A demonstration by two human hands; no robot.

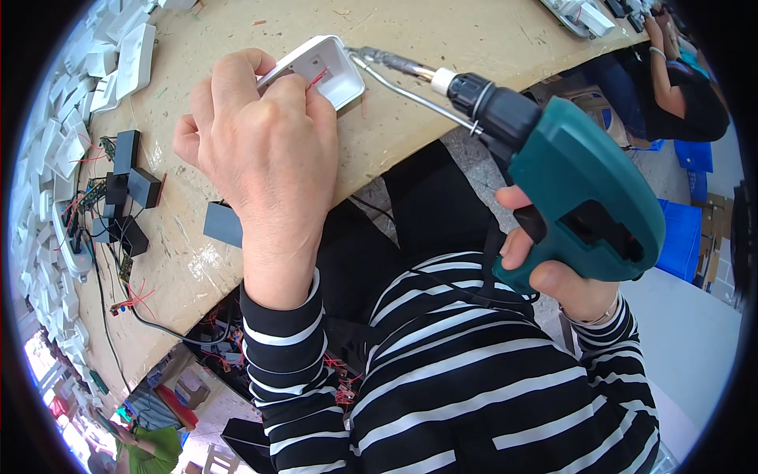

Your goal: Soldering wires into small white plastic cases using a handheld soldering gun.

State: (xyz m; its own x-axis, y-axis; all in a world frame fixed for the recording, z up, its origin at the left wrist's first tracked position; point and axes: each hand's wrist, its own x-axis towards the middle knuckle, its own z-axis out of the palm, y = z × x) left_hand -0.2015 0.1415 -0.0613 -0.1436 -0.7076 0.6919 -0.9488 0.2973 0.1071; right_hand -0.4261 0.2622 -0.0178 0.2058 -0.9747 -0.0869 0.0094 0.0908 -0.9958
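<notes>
My left hand (pixel 272 150) is closed around a small white plastic housing (pixel 345 85), which is tilted with its hollow side partly toward me. A short red wire (pixel 318 77) sticks out by the thumb and fingertips, inside the housing. My fingers hide the housing's near part. In my right hand (pixel 553 280) is a green and black soldering gun (pixel 592 174), held by its handle with fingers around the trigger area. Its tip and the bent metal feed tube (pixel 414 96) meet near the housing's far right rim; I cannot tell whether they touch it.
White housings (pixel 136 59) are heaped along the table's left side. Black boxes (pixel 126 154) with wires and green circuit boards lie beside them, near a white power strip (pixel 75 245). Another black box (pixel 223 221) is by my left wrist. Other people (pixel 675 87) work at right and lower left.
</notes>
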